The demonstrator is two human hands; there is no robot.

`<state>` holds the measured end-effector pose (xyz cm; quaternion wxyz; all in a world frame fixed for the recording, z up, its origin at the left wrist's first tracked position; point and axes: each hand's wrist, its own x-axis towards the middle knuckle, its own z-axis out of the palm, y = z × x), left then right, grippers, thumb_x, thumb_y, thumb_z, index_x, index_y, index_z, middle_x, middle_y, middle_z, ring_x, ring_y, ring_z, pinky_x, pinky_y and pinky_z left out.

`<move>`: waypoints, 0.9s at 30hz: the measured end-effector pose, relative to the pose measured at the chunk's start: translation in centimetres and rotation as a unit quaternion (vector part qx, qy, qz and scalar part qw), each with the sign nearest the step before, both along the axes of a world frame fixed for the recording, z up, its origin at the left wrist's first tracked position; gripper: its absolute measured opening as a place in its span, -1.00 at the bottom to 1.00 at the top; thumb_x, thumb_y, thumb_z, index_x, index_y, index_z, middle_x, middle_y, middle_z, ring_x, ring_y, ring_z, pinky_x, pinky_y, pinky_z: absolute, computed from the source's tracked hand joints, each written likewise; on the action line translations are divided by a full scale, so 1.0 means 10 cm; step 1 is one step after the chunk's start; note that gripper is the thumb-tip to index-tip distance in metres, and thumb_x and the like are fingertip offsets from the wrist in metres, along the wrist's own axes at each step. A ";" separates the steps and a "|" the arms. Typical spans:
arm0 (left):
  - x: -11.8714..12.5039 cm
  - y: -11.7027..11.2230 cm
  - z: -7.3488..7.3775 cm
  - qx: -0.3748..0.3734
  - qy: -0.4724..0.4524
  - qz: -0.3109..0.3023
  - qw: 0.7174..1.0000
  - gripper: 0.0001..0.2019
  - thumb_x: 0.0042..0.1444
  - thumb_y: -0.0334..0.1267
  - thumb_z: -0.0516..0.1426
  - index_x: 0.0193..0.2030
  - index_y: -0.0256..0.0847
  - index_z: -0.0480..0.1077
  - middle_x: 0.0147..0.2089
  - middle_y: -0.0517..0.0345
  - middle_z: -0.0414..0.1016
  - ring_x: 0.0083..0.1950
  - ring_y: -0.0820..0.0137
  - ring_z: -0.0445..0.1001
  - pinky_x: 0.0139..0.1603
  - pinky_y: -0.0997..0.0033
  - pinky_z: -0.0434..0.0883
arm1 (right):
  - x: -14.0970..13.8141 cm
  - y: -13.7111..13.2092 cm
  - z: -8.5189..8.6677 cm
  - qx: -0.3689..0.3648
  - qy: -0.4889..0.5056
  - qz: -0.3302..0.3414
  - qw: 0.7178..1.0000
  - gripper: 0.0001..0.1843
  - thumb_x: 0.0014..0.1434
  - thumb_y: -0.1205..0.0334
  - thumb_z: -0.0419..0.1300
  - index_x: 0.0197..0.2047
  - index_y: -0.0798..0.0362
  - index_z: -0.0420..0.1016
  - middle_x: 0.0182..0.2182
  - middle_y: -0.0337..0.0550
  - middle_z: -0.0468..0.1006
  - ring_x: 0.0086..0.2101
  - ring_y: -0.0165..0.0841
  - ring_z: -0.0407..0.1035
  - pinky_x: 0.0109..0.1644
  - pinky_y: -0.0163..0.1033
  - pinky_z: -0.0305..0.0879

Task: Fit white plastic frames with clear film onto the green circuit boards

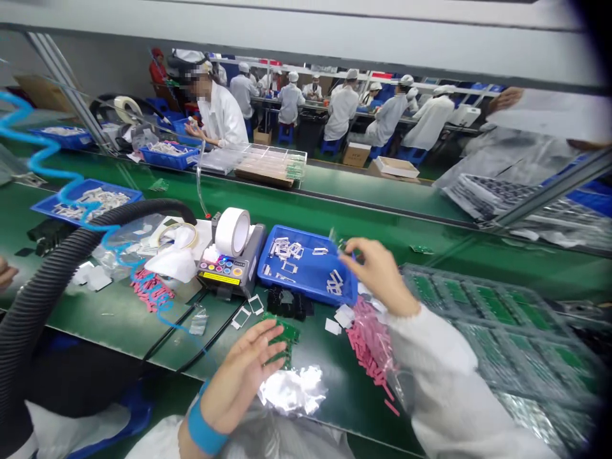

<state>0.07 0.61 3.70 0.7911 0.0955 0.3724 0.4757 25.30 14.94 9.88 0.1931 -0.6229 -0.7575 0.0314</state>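
My left hand (246,370), with a blue band at the wrist, has its fingers apart beside a green circuit board (288,331). Whether it touches the board I cannot tell. Crumpled shiny foil (294,390) lies just below. Over the right rim of a blue tray (306,266), my right hand (375,268) pinches a small clear, greenish piece (336,239), too blurred to name. Small white rectangular frames (287,248) lie loose in the tray. Two more white frames (241,317) rest on the bench, near black pieces (289,303).
A tape dispenser (229,268) carries a white roll. Pink strips (370,347) lie right, beside plastic trays of green boards (488,303). A black hose (71,274) and a coiled blue air line (71,185) cross the left. A co-worker (222,115) sits across the bench.
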 end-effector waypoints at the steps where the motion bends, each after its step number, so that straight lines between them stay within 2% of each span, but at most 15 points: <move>1: -0.08 -0.03 -0.05 -0.019 0.005 0.012 1.000 -0.73 0.03 -0.30 0.22 -0.08 -0.18 0.44 -0.05 0.03 0.48 -0.15 0.38 0.48 -0.08 0.31 0.40 | 0.16 0.28 -0.02 0.005 -0.016 -0.043 0.999 -0.86 0.18 0.25 0.16 -0.21 0.12 0.41 -0.18 0.00 0.51 -0.10 -0.17 0.36 0.01 -0.01 0.27; 3: -0.23 -0.09 -0.17 -0.062 0.011 0.050 0.997 -0.78 0.05 -0.33 0.20 -0.12 -0.19 0.44 -0.25 0.14 0.49 -0.29 0.47 0.46 -0.21 0.40 0.41 | 0.44 0.77 -0.13 -0.012 -0.047 -0.104 0.993 -0.80 0.21 0.25 0.13 -0.14 0.20 0.41 -0.16 0.06 0.48 -0.09 -0.15 0.35 0.00 0.05 0.28; 5: -0.36 -0.17 -0.32 -0.104 0.019 0.095 0.990 -0.82 0.04 -0.36 0.20 -0.17 -0.21 0.43 -0.37 0.21 0.44 -0.37 0.50 0.44 -0.29 0.43 0.40 | 0.63 1.13 -0.31 -0.049 -0.073 -0.122 0.989 -0.70 0.24 0.16 0.12 -0.01 0.12 0.37 -0.06 -0.05 0.44 -0.11 -0.27 0.38 -0.04 -0.03 0.35; 7: -0.46 -0.24 -0.45 -0.136 0.022 0.131 0.982 -0.83 0.04 -0.41 0.19 -0.19 -0.23 0.41 -0.42 0.23 0.41 -0.42 0.51 0.42 -0.33 0.44 0.40 | 0.73 1.32 -0.53 -0.086 -0.095 -0.116 0.985 -0.66 0.24 0.13 0.12 0.04 0.08 0.34 -0.01 -0.08 0.41 -0.11 -0.29 0.39 -0.07 -0.06 0.38; 9: -0.51 -0.28 -0.53 -0.154 0.020 0.159 0.975 -0.83 0.05 -0.46 0.16 -0.19 -0.25 0.40 -0.46 0.25 0.39 -0.45 0.51 0.41 -0.36 0.44 0.40 | 0.78 1.41 -0.69 -0.114 -0.113 -0.104 0.981 -0.66 0.24 0.13 0.11 0.05 0.09 0.34 -0.01 -0.07 0.41 -0.11 -0.28 0.38 -0.07 -0.06 0.38; 11: -0.53 -0.31 -0.56 -0.161 0.013 0.176 0.971 -0.84 0.07 -0.48 0.14 -0.20 -0.25 0.39 -0.48 0.26 0.37 -0.47 0.52 0.40 -0.39 0.45 0.39 | 0.79 1.43 -0.76 -0.130 -0.128 -0.094 0.979 -0.66 0.25 0.13 0.11 0.04 0.08 0.35 -0.01 -0.07 0.41 -0.11 -0.28 0.38 -0.07 -0.06 0.38; 14: -0.49 -0.32 -0.55 -0.159 0.005 0.181 0.971 -0.86 0.08 -0.48 0.12 -0.21 -0.25 0.39 -0.49 0.27 0.35 -0.49 0.53 0.38 -0.41 0.47 0.38 | 0.71 1.38 -0.69 -0.118 -0.143 -0.080 0.979 -0.67 0.25 0.13 0.11 0.04 0.08 0.34 0.00 -0.06 0.41 -0.10 -0.29 0.38 -0.06 -0.06 0.38; 18: -0.37 -0.31 -0.49 -0.136 -0.012 0.155 0.978 -0.88 0.10 -0.46 0.11 -0.22 -0.26 0.39 -0.49 0.27 0.35 -0.49 0.55 0.36 -0.40 0.49 0.37 | 0.36 1.16 -0.60 -0.084 -0.151 -0.019 0.985 -0.66 0.25 0.13 0.10 0.06 0.07 0.34 0.01 -0.06 0.40 -0.09 -0.28 0.37 -0.04 -0.05 0.37; 21: -0.27 -0.31 -0.42 -0.119 -0.029 0.124 0.985 -0.89 0.12 -0.45 0.08 -0.23 -0.25 0.39 -0.48 0.27 0.35 -0.48 0.55 0.36 -0.40 0.49 0.35 | 0.02 0.97 -0.66 -0.106 -0.170 0.031 0.979 -0.66 0.25 0.13 0.11 0.05 0.07 0.34 0.00 -0.07 0.41 -0.10 -0.29 0.38 -0.06 -0.05 0.37; 24: -0.23 -0.32 -0.35 -0.104 -0.037 0.111 0.988 -0.89 0.12 -0.44 0.08 -0.24 -0.24 0.40 -0.48 0.26 0.35 -0.47 0.55 0.36 -0.38 0.49 0.34 | -0.20 0.89 -0.69 -0.133 -0.191 0.043 0.972 -0.64 0.24 0.13 0.13 0.05 0.11 0.33 -0.01 -0.05 0.41 -0.11 -0.28 0.38 -0.06 -0.05 0.38; 27: -0.27 -0.37 -0.34 -0.086 -0.038 0.112 0.989 -0.91 0.10 -0.42 0.11 -0.26 -0.24 0.41 -0.49 0.26 0.36 -0.47 0.55 0.35 -0.38 0.49 0.34 | -0.30 0.81 -0.55 -0.132 -0.192 0.059 0.971 -0.64 0.23 0.12 0.14 0.04 0.12 0.34 -0.02 -0.04 0.41 -0.11 -0.28 0.39 -0.07 -0.05 0.38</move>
